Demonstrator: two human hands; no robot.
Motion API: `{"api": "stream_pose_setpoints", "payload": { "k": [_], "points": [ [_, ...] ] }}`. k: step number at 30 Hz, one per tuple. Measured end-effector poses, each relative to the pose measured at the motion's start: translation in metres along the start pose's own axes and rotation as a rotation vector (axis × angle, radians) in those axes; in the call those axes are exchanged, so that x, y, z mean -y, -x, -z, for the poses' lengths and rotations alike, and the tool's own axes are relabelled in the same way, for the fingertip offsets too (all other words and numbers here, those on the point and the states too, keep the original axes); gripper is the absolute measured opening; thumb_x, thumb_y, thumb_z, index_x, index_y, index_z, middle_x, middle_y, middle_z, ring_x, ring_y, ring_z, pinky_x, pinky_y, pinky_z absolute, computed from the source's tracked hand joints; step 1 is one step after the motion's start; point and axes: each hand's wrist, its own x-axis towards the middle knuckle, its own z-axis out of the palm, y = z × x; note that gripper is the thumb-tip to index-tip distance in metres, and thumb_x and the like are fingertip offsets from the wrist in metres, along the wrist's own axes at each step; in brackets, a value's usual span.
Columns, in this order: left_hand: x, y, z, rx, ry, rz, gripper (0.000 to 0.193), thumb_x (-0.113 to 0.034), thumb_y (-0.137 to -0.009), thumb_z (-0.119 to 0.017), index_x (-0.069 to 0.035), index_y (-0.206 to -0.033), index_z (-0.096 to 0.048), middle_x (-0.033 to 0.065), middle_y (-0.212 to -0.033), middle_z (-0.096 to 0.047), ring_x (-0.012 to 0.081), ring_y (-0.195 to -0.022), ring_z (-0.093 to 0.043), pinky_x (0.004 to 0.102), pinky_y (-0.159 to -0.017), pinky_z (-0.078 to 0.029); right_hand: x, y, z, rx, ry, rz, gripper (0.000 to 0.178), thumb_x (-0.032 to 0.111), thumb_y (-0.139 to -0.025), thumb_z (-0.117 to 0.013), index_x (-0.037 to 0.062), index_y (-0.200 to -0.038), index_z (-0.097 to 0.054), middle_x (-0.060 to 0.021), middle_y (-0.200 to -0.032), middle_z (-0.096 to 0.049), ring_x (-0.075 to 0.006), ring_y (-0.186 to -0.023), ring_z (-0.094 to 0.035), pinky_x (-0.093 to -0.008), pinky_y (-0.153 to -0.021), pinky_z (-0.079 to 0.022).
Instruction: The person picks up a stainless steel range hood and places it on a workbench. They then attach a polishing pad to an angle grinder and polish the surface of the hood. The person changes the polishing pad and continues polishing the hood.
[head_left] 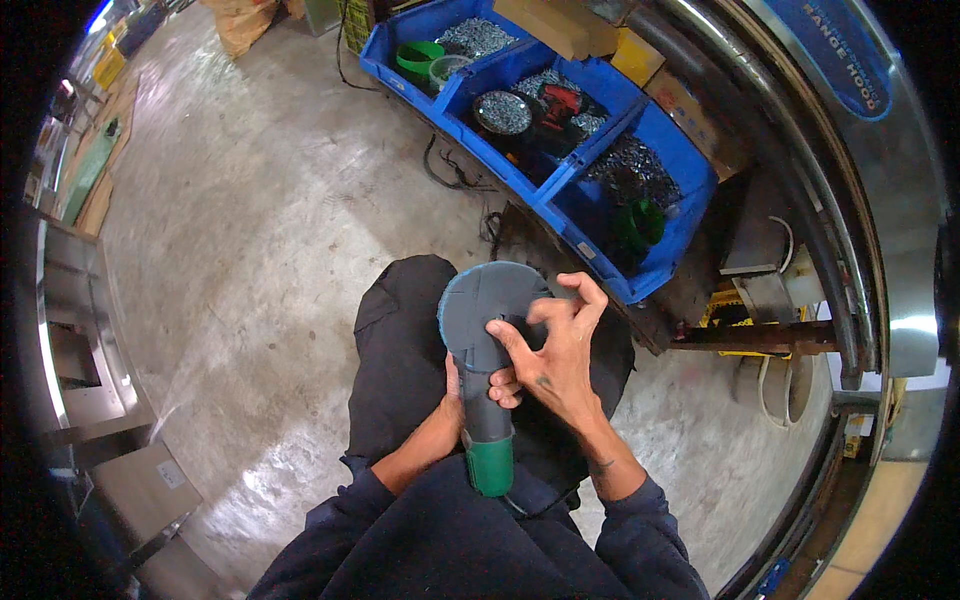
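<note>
An angle grinder [489, 466] with a dark grey body and green rear end lies upright along my lap, its cord trailing from the lower end. At its far end sits a round grey disc [470, 310] with a bluish edge, its flat face turned up toward me. My left hand [436, 428] is closed round the grinder's body from the left, partly hidden behind it. Over the disc's right side is my right hand [562, 368], thumb touching near the centre, index finger crooked and raised, slightly blurred. Between that thumb and fingers I see nothing held.
Blue bins [545, 195] ahead hold small metal parts, green cups [420, 58] and a red-and-black power drill [560, 105]. Black cables [455, 170] hang below them. Metal range hood panels [850, 60] stand at right. Sheet-metal pieces [130, 490] lie at left on concrete floor.
</note>
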Motion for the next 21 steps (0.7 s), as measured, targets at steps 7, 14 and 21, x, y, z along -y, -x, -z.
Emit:
{"api": "stream_pose_setpoints", "payload": {
  "k": [7,14,21],
  "points": [
    [0.025,0.012,-0.064,-0.591,-0.749,-0.238,0.082,-0.087,-0.084,-0.054,-0.01,-0.109,-0.061,0.0013,-0.087,-0.058,0.0158,-0.075,-0.056,0.0344,-0.076,-0.045,0.013,0.0,0.007,0.13,0.145,0.039,0.027,0.022,-0.085,-0.085,0.0141,-0.108,-0.074,-0.02,-0.131,-0.047,-0.0391,-0.121,-0.045,-0.049,-0.096,-0.045],
    [0.029,0.012,-0.071,-0.752,-0.823,-0.266,0.085,-0.09,-0.078,-0.06,-0.01,-0.105,-0.063,0.0018,-0.084,-0.058,0.0162,-0.072,-0.056,0.0334,-0.073,-0.045,0.011,0.002,0.006,0.204,0.116,-0.008,0.035,0.024,-0.087,-0.082,0.0132,-0.118,-0.07,-0.0203,-0.13,-0.048,-0.0394,-0.12,-0.048,-0.0501,-0.097,-0.047],
    [-0.002,-0.008,0.009,0.052,0.069,0.025,0.077,-0.078,-0.083,-0.063,-0.006,-0.109,-0.058,0.0034,-0.083,-0.051,0.0167,-0.07,-0.054,0.0353,-0.069,-0.046,-0.006,-0.017,0.043,0.051,-0.41,-0.598,0.021,0.017,-0.105,-0.054,0.0031,-0.12,-0.059,-0.004,-0.113,-0.055,-0.0134,-0.103,-0.05,-0.0297,-0.093,-0.044]
  ]
}}
